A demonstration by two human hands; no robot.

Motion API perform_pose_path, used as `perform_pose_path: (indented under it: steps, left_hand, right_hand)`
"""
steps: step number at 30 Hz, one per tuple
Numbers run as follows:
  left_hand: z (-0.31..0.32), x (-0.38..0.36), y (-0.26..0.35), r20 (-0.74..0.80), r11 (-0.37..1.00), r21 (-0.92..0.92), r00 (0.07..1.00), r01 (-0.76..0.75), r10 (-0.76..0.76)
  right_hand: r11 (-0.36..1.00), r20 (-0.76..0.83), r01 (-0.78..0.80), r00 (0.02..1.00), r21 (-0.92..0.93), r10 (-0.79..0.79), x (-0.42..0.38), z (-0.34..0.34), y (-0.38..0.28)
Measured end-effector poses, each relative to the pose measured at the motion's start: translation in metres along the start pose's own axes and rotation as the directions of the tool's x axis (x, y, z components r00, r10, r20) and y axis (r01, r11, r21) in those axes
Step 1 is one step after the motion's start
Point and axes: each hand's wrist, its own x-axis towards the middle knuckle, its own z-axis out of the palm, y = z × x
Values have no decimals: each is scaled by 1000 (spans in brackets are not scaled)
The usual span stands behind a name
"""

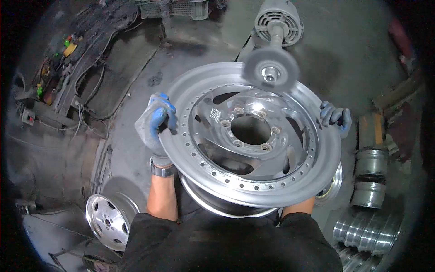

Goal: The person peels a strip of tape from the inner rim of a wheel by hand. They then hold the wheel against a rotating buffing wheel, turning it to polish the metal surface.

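A large silver wheel rim (215,136) is tilted in front of me, with a ring of small holes round its lip and a big round bore in the centre. My left hand (154,119), in a grey and blue glove, grips the rim's left edge. On the right edge, the gloved fingers of my right hand (335,117) curl over the lip. A round buffing wheel (283,65), blurred by spinning, overlaps the far edge of the rim. It sits on the shaft of an electric motor (280,18). Pale handwritten marks show on the rim's face.
Another alloy wheel (108,220) lies at lower left. Several shiny wheel barrels (369,231) are stacked at the right. A dark plastic crate (188,9) stands at the back. Cables and a switch box (29,117) are on the left.
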Motion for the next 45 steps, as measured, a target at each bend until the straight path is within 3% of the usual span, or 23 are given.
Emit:
perform_pose_path:
  steps: [1,2,4,5,7,9,12,15,16,18,20,22,24,26,29,33,35,38,45]
  left_hand:
    - [7,-2,9,-23,999,18,999,42,-41]
    - [22,-2,25,-176,940,-304,960,156,-216]
    - [22,-3,28,-263,777,-601,872,187,-413]
    - [7,-4,16,-180,953,-278,968,121,-175]
    - [0,-5,10,-7,998,59,1000,-26,26]
    - [-6,-9,8,50,994,72,996,-79,75]
    - [-6,-15,21,110,973,161,982,-168,152]
    - [-7,-13,22,159,941,202,957,-271,241]
    - [-6,-13,22,160,941,201,957,-271,241]
    - [-5,-13,18,58,968,184,985,-171,163]
    - [-6,-8,11,70,970,153,981,-189,181]
    - [-9,-2,4,88,974,116,979,-196,186]
    - [-12,3,-3,84,999,-4,996,-41,41]
    - [-11,8,-15,76,998,-49,996,-47,51]
    - [-17,9,-19,77,991,-94,992,-95,102]
    - [-15,4,-13,79,993,-49,990,-112,115]
    - [-14,3,-9,69,994,-25,992,-108,109]
    - [-14,3,-9,58,997,-8,995,-77,78]
    - [-18,3,-12,97,996,-10,991,-94,95]
  right_hand:
    - [1000,-36,-18,999,13,19,1,-1,2]
    - [999,-71,-37,997,28,39,2,-1,5]
    - [997,-69,-39,997,64,43,4,0,10]
    - [995,-73,-35,996,88,42,5,0,11]
    - [997,-31,-15,999,79,18,4,-6,14]
    - [998,17,10,1000,68,-11,7,-11,19]
    - [982,-34,-19,999,186,26,11,-15,34]
    - [975,-88,-63,993,214,84,18,-21,41]
    - [975,-28,-85,995,207,93,18,-22,37]
    - [975,27,-103,995,199,100,15,-21,32]
    - [984,-82,-72,993,160,86,9,-12,26]
    - [988,-88,-60,993,140,73,3,-1,15]
    - [994,-103,-52,993,99,63,-7,5,2]
    - [999,-110,-44,993,9,45,-13,7,-7]
    - [1000,-83,-6,996,23,8,-14,8,-9]
    - [998,-15,-15,1000,54,16,-9,3,-2]
    - [998,-96,9,995,68,-2,-6,7,2]
    - [997,-42,5,999,82,-1,-2,-4,8]
    - [996,-100,3,995,87,5,-6,3,3]
